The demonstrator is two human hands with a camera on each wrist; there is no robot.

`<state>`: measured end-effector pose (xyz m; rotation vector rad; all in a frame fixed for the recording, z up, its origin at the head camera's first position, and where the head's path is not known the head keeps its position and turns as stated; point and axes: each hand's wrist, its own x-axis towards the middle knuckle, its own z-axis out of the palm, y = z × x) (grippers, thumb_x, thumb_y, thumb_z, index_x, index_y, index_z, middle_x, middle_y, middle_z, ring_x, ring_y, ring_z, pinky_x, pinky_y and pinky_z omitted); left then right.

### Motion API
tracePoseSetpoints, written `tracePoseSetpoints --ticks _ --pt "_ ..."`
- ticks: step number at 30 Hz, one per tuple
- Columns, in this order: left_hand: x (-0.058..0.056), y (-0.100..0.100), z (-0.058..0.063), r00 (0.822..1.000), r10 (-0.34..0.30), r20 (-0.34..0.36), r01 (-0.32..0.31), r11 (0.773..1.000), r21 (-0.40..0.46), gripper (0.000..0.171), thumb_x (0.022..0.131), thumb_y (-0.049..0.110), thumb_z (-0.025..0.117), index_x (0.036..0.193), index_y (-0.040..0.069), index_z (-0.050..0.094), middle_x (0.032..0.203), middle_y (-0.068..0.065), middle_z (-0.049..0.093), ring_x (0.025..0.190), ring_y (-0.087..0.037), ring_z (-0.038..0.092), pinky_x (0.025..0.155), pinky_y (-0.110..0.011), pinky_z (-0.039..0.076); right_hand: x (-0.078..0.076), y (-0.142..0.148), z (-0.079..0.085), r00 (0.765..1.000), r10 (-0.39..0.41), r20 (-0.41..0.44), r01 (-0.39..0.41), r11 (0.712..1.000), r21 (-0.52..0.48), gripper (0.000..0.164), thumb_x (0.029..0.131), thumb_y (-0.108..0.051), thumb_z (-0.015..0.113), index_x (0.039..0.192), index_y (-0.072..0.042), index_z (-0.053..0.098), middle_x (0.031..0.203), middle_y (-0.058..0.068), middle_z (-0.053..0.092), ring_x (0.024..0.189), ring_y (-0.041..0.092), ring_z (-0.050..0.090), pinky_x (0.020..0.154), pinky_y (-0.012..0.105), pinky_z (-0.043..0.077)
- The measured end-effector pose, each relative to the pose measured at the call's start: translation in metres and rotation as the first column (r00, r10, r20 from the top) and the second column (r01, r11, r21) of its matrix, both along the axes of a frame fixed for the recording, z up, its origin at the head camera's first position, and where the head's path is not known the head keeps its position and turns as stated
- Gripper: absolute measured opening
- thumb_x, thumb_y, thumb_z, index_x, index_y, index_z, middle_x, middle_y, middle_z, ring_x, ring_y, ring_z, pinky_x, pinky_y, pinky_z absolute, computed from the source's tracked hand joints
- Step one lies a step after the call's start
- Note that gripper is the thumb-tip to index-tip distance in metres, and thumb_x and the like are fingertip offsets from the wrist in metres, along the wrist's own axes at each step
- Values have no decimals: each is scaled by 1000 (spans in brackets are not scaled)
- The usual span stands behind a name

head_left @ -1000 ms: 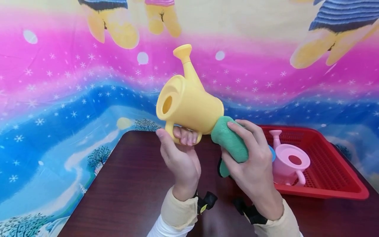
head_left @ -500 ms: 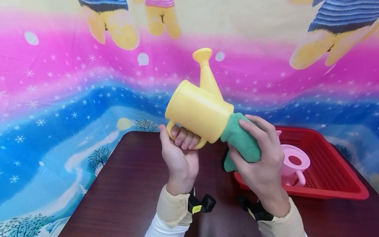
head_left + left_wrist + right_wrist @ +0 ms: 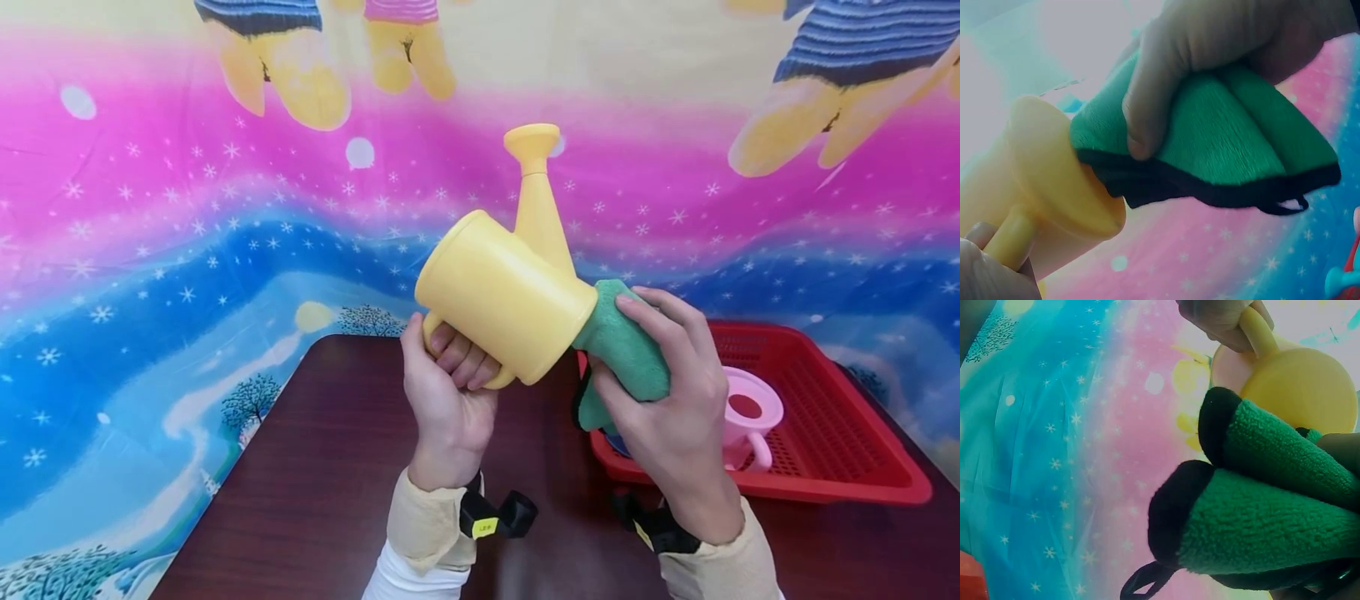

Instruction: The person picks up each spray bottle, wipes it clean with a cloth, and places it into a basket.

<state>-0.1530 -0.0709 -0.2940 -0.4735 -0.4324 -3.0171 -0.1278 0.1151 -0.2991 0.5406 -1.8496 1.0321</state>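
My left hand (image 3: 453, 392) grips the handle of a yellow watering can (image 3: 502, 300), its fingers curled through the loop. The can is held up over the table, tilted so its base faces lower right and its spout points up. My right hand (image 3: 675, 383) holds a folded green cloth (image 3: 630, 354) against the base. In the left wrist view the cloth (image 3: 1222, 137) shows a black edging and a small hanging loop, and its near end touches the can's base (image 3: 1066, 175). The right wrist view shows the yellow base (image 3: 1304, 387) behind the bunched cloth (image 3: 1266, 519).
A red plastic basket (image 3: 847, 433) stands on the right of the dark wooden table (image 3: 315, 467). Inside it is a pink watering can (image 3: 750, 408), partly hidden by my right hand. A colourful printed backdrop (image 3: 225, 192) hangs behind the table.
The yellow watering can has moved right and slightly down, turning so its top opening no longer shows. My right hand and the cloth have shifted right with it, staying at the base.
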Motion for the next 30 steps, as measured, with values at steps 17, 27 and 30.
tracePoseSetpoints --ticks 17,27,30 --pt "-5 -1 0 988 -66 136 36 978 208 41 103 23 35 61 19 33 50 10 23 40 -5 22 43 -17 21 3 -10 -5 992 -5 126 -25 973 231 75 66 4 90 134 -15 65 137 12 57 121 31 59 85 49 59" --pt "-5 -4 0 994 -50 96 24 968 248 42 105 25 33 63 18 34 50 9 24 41 -6 20 43 -18 23 9 -14 -5 988 51 145 -93 949 300 79 63 -3 94 134 -17 64 139 12 55 123 31 57 84 53 59" --pt "-5 -4 0 996 -37 82 15 969 248 42 105 26 33 63 18 34 51 9 24 41 -6 21 43 -18 24 11 -15 -5 987 81 140 -121 944 308 79 62 -6 95 134 -17 65 140 12 55 126 28 56 84 48 59"
